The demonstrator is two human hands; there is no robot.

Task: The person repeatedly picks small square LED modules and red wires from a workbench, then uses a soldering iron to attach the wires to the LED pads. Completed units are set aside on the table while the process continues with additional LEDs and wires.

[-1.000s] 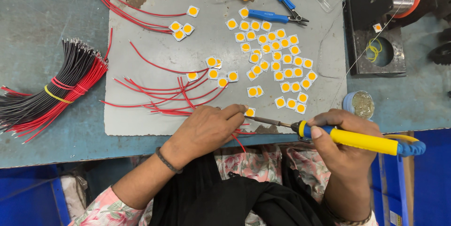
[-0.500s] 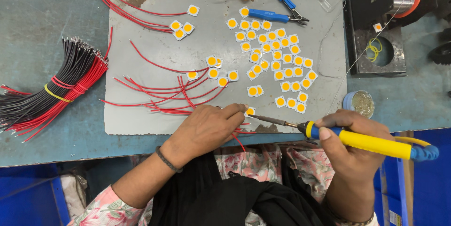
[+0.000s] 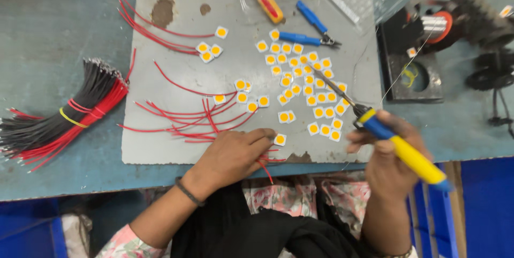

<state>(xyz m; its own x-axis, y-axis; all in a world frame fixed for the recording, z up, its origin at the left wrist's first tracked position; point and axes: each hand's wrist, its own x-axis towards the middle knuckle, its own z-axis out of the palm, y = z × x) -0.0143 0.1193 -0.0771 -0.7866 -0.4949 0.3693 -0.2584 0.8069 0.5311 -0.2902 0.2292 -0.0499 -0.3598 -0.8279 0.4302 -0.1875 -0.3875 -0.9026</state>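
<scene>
Pinning small LED chip with left hand fingertips, clenched on edges; light, fragile. Right hand clamps soldering iron handle, tip toward 11 o'clock.

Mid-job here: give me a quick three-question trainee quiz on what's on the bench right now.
1. True or false: the right hand holds the yellow-and-blue soldering iron with its tip lifted over the loose chips.
2. What does the left hand pinch at the grey mat's near edge?
A. blue cutters
B. a small square chip with a yellow centre
C. the black wire bundle
3. Fill in: the tied bundle of red and black wires lies to the ____ of the mat.

Key:
1. True
2. B, the square chip
3. left
</scene>
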